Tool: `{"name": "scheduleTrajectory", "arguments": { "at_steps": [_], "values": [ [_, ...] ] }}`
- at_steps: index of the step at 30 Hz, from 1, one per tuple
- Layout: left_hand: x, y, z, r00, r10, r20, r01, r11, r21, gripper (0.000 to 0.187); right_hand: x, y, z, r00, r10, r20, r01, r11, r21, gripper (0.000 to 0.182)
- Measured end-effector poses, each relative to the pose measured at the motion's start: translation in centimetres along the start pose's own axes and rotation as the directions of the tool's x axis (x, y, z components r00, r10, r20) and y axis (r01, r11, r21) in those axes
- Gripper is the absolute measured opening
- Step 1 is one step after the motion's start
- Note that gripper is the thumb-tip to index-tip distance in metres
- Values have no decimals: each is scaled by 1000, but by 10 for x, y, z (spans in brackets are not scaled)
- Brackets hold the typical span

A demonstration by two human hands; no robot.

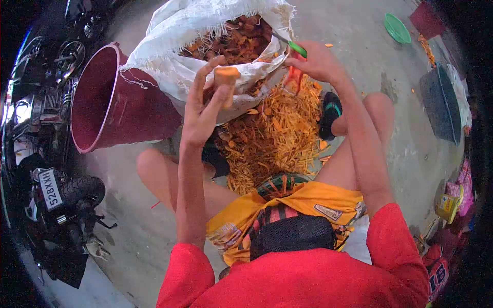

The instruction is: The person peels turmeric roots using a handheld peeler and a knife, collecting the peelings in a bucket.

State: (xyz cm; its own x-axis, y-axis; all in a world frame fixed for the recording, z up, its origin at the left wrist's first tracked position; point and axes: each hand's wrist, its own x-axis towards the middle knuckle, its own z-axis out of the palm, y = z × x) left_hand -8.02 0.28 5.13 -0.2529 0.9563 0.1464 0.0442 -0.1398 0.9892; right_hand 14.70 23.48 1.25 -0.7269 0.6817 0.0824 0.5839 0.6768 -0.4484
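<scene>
My left hand is closed around a chunky root-like piece, brown on its side with a bright orange cut face. My right hand grips a hand tool with green and red parts and a thin dark end pointing up left; its exact kind I cannot tell. Both hands are raised in front of a white woven sack, its mouth folded open over brown-orange chunks. Below them, between my legs, spreads a heap of orange and brown peelings.
A dark red bucket lies tipped against the sack's left side. Motorcycle parts with a plate line the left. To the right are a green basket, a dark grey basin and a yellow packet on the concrete floor.
</scene>
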Motion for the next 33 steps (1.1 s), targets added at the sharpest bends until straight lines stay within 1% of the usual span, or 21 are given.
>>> {"name": "scheduleTrajectory", "arguments": {
  "at_steps": [2,3,4,5,6,7,8,9,10,11,12,14,15,17,21,23,24,26,29,31,33],
  "values": [
    [0,-2,0,989,-147,32,150,968,-202,59,-2,-22,-9,998,36,-59,-16,951,310,32],
    [-2,-2,2,988,-150,32,154,967,-202,59,-3,-32,-11,998,38,-56,-19,950,311,32],
    [-5,-1,6,991,-124,53,133,959,-249,64,-3,-42,-13,986,11,-165,74,860,504,28],
    [-6,0,9,993,-95,75,113,949,-296,70,-2,-50,-13,961,9,-276,183,728,661,25],
    [-5,-4,9,992,-94,79,114,948,-297,70,0,-56,-10,956,1,-293,234,603,762,20],
    [-2,-12,10,986,-149,77,167,888,-429,76,0,-62,-5,956,3,-294,232,606,761,20],
    [-1,-18,11,976,-202,83,213,806,-552,82,-1,-68,-1,960,15,-280,231,525,819,23],
    [-1,-18,13,976,-201,85,214,806,-552,82,-2,-75,1,964,28,-266,228,438,870,25],
    [-3,-18,15,969,-241,50,225,786,-576,83,-5,-80,1,972,-26,-235,222,444,868,26],
    [-5,-18,17,959,-281,15,234,766,-599,84,-7,-86,2,972,-24,-234,220,445,868,26],
    [-4,-20,17,959,-283,17,237,765,-599,84,-9,-92,3,970,-46,-239,234,441,866,27],
    [-1,-24,17,982,-141,127,189,784,-592,83,-6,-94,10,960,-79,-268,277,419,865,29],
    [-2,-24,18,981,-145,128,193,782,-593,83,-3,-94,12,961,-76,-266,273,419,866,29],
    [-3,-22,20,987,-127,100,161,825,-542,80,1,-94,13,956,-8,-294,269,428,863,33],
    [-1,-22,19,988,-137,66,151,826,-542,79,1,-96,6,937,2,-349,316,421,850,34],
    [-2,-26,18,993,-113,21,108,863,-493,78,-2,-98,7,957,-74,-280,285,407,868,32],
    [-2,-23,17,993,-114,20,109,863,-494,78,0,-99,9,958,-74,-278,284,407,868,32],
    [-4,-18,14,993,-105,53,117,911,-396,77,3,-98,14,947,-33,-320,304,419,856,32],
    [-2,-24,11,992,-111,54,123,904,-409,79,9,-93,8,933,4,-359,327,402,855,31],
    [-3,-21,15,994,-105,37,111,897,-427,81,7,-95,5,929,-28,-370,347,420,839,30],
    [-4,-21,16,994,-105,13,99,888,-449,82,4,-96,9,945,-76,-317,313,475,822,28]
  ]
}}
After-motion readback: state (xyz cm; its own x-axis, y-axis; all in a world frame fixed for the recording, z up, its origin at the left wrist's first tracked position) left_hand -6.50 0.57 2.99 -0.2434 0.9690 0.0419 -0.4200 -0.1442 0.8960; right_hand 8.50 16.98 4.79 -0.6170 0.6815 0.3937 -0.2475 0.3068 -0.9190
